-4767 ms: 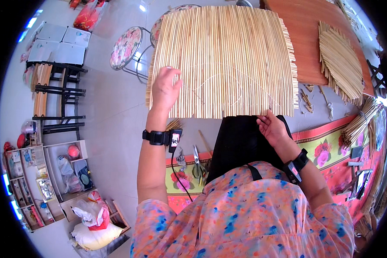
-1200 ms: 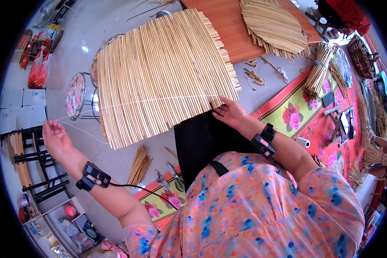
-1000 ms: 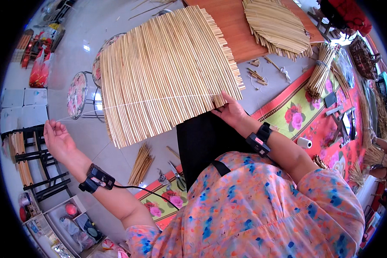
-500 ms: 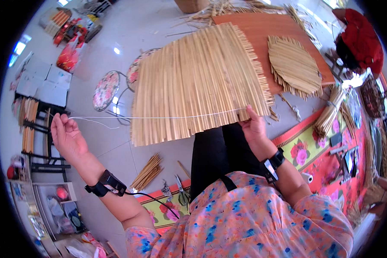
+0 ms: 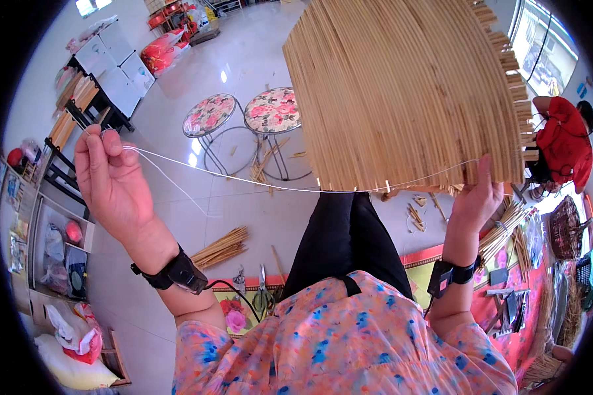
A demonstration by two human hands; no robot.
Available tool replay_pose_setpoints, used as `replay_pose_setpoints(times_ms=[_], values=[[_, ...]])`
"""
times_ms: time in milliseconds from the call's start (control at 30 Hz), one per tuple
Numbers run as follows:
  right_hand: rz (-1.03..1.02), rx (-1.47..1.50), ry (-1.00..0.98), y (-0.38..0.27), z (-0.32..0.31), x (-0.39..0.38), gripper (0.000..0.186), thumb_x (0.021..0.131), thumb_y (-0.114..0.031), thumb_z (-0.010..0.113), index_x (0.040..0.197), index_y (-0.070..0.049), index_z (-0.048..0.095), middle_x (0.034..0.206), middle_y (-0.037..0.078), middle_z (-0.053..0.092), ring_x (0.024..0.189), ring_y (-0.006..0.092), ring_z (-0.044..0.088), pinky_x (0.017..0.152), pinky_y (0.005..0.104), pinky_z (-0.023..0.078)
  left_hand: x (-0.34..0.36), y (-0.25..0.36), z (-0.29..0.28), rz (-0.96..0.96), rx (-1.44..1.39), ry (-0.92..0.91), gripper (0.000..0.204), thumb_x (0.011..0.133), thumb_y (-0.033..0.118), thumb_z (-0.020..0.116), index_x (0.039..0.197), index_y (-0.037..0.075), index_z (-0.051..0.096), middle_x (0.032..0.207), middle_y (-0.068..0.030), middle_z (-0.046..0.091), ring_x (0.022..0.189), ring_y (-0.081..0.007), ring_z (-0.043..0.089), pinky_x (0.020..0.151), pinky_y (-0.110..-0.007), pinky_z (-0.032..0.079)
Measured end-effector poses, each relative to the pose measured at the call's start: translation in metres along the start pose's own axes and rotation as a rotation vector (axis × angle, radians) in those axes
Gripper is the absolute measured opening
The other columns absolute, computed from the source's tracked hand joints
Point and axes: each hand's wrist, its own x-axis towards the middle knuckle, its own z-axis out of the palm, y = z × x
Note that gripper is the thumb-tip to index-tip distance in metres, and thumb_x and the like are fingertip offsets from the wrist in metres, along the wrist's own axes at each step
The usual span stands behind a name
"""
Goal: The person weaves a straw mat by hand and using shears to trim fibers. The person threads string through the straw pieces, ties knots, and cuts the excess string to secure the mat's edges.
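Observation:
My left hand (image 5: 114,181) is raised at the left, thumb and fingers pinched on a white thread (image 5: 244,180). A thin dark sliver pokes out past these fingertips; I cannot tell if it is a needle. One loose thread end dangles below the hand. From there the thread sags across to a large panel of straw-coloured stalks (image 5: 402,92), laid side by side, with a ragged right edge. My right hand (image 5: 476,201) grips the panel's lower right edge, thumb on its face and the other fingers hidden behind.
Two round flowered stools (image 5: 209,115) stand beyond the panel. A bundle of cut stalks (image 5: 221,247) and scissors (image 5: 262,289) lie near my legs. To the right are a tied stalk bundle (image 5: 501,230), a wicker basket (image 5: 565,227) and a person in red (image 5: 563,145).
The panel has been lifted and tilted up to the right with my right hand, hiding most of the table. My left hand has risen slightly, and the thread sags more.

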Motion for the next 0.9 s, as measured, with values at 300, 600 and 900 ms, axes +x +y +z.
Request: replay_pose_setpoints(times_ms=[300,600,900], values=[[-0.195,0.058,-0.021,-0.071,0.01,0.011,0.019,0.084,-0.008,0.065,0.1,0.001,0.064,0.098,0.005,0.065,0.082,0.0096,0.059,0.072,0.023,0.047,-0.009,0.05,0.008,0.045,-0.015,0.006,0.017,0.094,0.01,0.049,0.108,0.001,0.053,0.087,-0.0033,0.055,0.073,-0.0074,0.046,0.062,-0.021,0.036],[-0.115,0.068,-0.045,-0.055,-0.016,0.013,0.019,0.085,-0.01,0.065,0.1,0.002,0.064,0.094,0.003,0.065,0.081,0.0076,0.058,0.071,0.0221,0.046,-0.016,0.05,0.038,-0.034,0.133,-0.045,0.013,0.096,0.013,0.047,0.104,0.005,0.052,0.076,0.0008,0.048,0.067,-0.0046,0.041,0.056,-0.018,0.032],[0.005,-0.077,-0.094,0.002,-0.004,-0.001,0.016,0.085,-0.005,0.062,0.099,0.003,0.064,0.089,0.0,0.065,0.078,0.0045,0.055,0.07,0.0204,0.044,-0.023,0.05,0.022,-0.04,0.24,-0.072,0.012,0.095,0.013,0.047,0.101,0.004,0.053,0.073,-0.0011,0.049,0.062,-0.0059,0.043,0.053,-0.018,0.036]])
